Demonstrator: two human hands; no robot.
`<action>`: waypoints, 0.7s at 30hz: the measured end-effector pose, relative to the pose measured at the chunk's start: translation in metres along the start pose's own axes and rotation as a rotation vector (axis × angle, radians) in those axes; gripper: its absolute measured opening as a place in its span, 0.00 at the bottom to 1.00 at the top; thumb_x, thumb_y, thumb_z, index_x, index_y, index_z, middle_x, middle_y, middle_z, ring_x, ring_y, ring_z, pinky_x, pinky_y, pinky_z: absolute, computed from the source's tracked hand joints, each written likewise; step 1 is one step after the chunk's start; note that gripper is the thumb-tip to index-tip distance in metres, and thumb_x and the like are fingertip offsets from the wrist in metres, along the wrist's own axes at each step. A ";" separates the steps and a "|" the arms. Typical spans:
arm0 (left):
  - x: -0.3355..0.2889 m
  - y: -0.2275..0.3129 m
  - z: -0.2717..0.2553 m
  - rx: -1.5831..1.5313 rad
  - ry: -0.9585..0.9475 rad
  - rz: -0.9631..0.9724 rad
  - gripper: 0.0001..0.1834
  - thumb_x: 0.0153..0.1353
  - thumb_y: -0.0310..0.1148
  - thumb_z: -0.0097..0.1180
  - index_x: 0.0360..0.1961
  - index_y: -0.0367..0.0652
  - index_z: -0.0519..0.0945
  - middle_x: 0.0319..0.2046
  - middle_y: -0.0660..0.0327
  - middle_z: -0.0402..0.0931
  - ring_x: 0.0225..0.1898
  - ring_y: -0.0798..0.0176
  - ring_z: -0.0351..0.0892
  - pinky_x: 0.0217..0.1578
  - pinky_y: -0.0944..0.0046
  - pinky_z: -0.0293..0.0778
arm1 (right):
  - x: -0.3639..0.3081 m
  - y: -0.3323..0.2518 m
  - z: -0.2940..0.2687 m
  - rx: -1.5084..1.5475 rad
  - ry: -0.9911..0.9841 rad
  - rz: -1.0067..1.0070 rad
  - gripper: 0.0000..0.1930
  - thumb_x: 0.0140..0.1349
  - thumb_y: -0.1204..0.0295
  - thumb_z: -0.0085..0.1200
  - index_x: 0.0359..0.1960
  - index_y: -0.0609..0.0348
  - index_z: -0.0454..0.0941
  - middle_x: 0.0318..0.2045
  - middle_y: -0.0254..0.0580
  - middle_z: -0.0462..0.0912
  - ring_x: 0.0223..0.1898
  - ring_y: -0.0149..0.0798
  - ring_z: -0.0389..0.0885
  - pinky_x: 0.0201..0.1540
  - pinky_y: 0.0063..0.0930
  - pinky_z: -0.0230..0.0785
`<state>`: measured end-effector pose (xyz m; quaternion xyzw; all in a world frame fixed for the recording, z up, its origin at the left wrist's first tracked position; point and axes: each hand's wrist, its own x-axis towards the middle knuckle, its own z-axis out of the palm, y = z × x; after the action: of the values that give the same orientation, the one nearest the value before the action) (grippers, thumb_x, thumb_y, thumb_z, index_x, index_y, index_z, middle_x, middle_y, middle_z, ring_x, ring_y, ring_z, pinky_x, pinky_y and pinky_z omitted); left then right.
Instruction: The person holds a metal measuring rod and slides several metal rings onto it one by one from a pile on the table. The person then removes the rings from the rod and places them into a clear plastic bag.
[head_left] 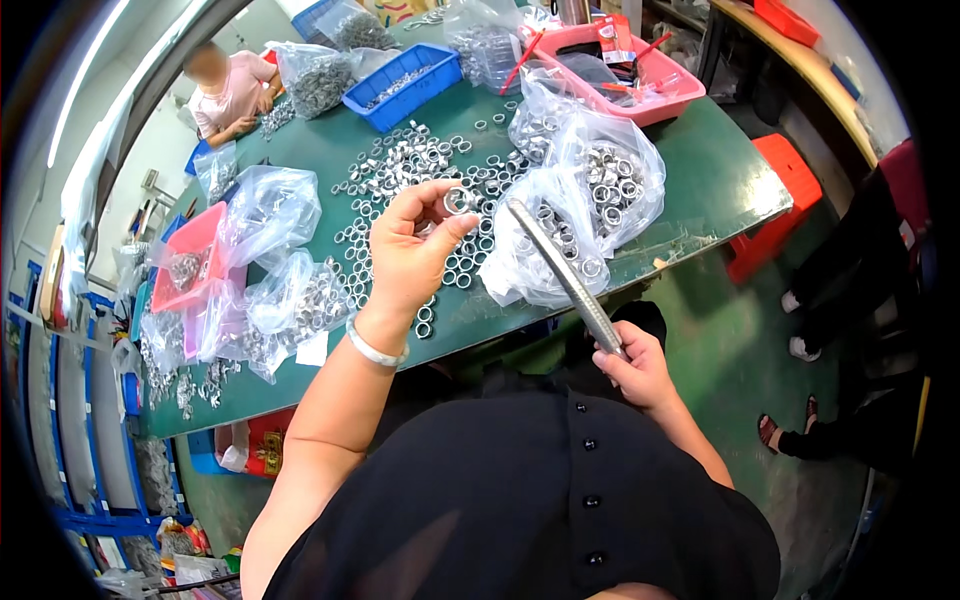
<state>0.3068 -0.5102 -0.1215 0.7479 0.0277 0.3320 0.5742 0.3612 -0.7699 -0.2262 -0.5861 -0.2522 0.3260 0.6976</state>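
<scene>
Head view: the green counter fills the upper half of the frame, its near edge sloping from right of centre to lower left. At upper right sits a pink tub; below it, clear bags of rings, probably to keep lots from mixing. At upper centre, a blue bin of small metal parts. Right of centre, the rod crosses in front of the bags, its long axis diagonal, its narrower-looking end pointing upper left. The right hand has its fingers closed round the lower end, a grip that seems chosen to leave the shaft bare. Near frame centre, the left hand pinches one ring between thumb and fingers, apart from the rod's tip; its opening roughly faces the camera, perhaps for a clear sight of it. Loose rings lie spread beyond and beneath, apparently within easy reach.
</scene>
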 end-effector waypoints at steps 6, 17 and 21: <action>0.012 -0.004 0.007 0.337 0.033 0.180 0.16 0.39 0.22 0.62 0.33 0.39 0.76 0.18 0.68 0.63 0.20 0.76 0.60 0.19 0.76 0.57 | -0.003 0.004 -0.017 0.067 0.097 -0.006 0.05 0.49 0.78 0.50 0.28 0.61 0.69 0.17 0.23 0.64 0.15 0.16 0.57 0.17 0.11 0.49; 0.036 0.000 0.034 0.519 -0.064 0.331 0.15 0.37 0.23 0.63 0.31 0.39 0.75 0.17 0.70 0.60 0.18 0.77 0.55 0.18 0.77 0.53 | -0.002 0.003 -0.037 0.103 0.206 -0.077 0.04 0.50 0.78 0.50 0.28 0.61 0.68 0.16 0.25 0.65 0.13 0.16 0.57 0.14 0.11 0.49; 0.044 -0.004 0.051 0.492 -0.172 0.304 0.15 0.39 0.25 0.64 0.32 0.39 0.75 0.19 0.70 0.60 0.19 0.78 0.56 0.19 0.78 0.54 | -0.002 0.001 -0.049 0.133 0.265 -0.103 0.04 0.51 0.77 0.49 0.28 0.61 0.67 0.14 0.26 0.66 0.11 0.17 0.59 0.14 0.10 0.50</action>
<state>0.3691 -0.5332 -0.1109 0.8855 -0.0536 0.3331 0.3194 0.3957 -0.8039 -0.2365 -0.5628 -0.1657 0.2254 0.7778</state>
